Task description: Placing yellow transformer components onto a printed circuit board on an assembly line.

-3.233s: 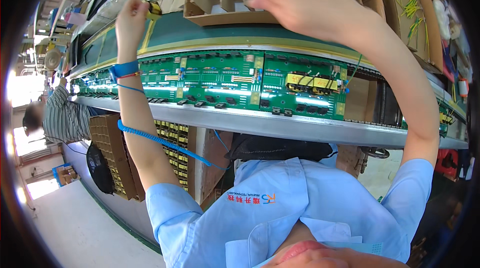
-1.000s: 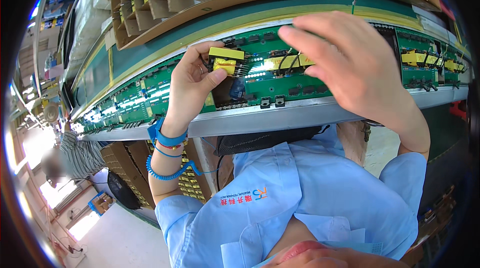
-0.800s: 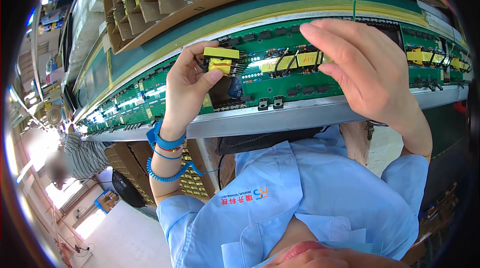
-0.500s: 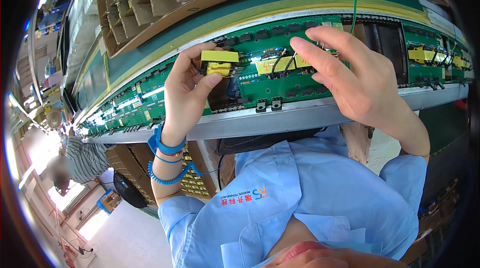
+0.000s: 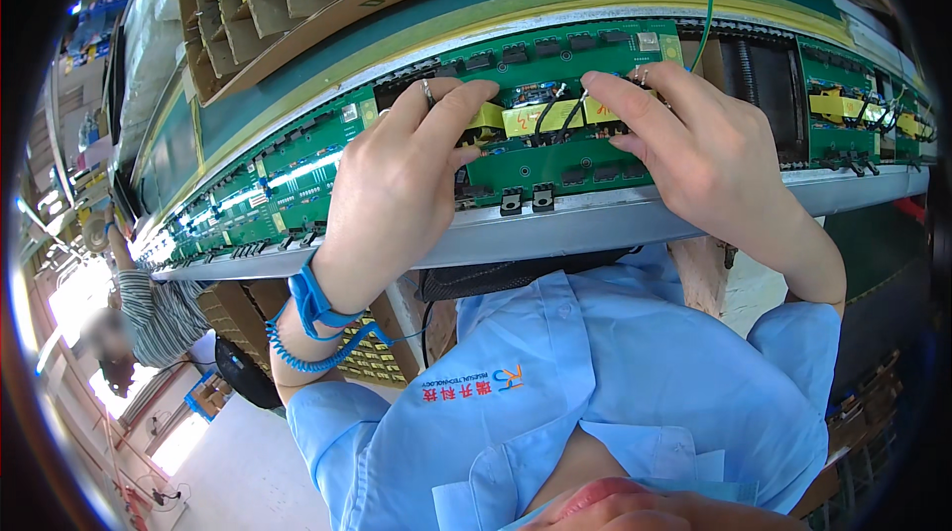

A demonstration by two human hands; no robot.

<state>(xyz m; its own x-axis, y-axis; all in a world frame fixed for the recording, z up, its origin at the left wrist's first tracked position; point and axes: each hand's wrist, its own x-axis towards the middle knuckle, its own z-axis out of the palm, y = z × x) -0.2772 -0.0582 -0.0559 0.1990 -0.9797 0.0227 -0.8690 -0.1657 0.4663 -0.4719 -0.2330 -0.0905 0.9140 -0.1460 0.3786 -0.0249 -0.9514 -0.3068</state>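
A long green circuit board (image 5: 540,174) lies across the line in front of me. My left hand (image 5: 402,159) is closed round a yellow transformer (image 5: 486,118) at the left part of this board, index finger above it and thumb below; its pins are hidden. Beside it sits another yellow transformer (image 5: 531,121) with black wires (image 5: 568,117) looped over it. My right hand (image 5: 694,139) bends its index finger and thumb round a third yellow transformer (image 5: 598,111) at the right. Most of that one is covered by the hand.
A metal rail (image 5: 585,214) runs along the near edge of the boards. More green boards (image 5: 288,174) continue to the left. Behind stands a divided cardboard box (image 5: 268,10). A green wire (image 5: 709,20) rises at the right. A blue coiled wrist cord (image 5: 327,357) hangs from my left wrist.
My left hand has carried its transformer right and down onto the board, beside the wired one. My right hand's fingers have closed in round the right-hand transformer.
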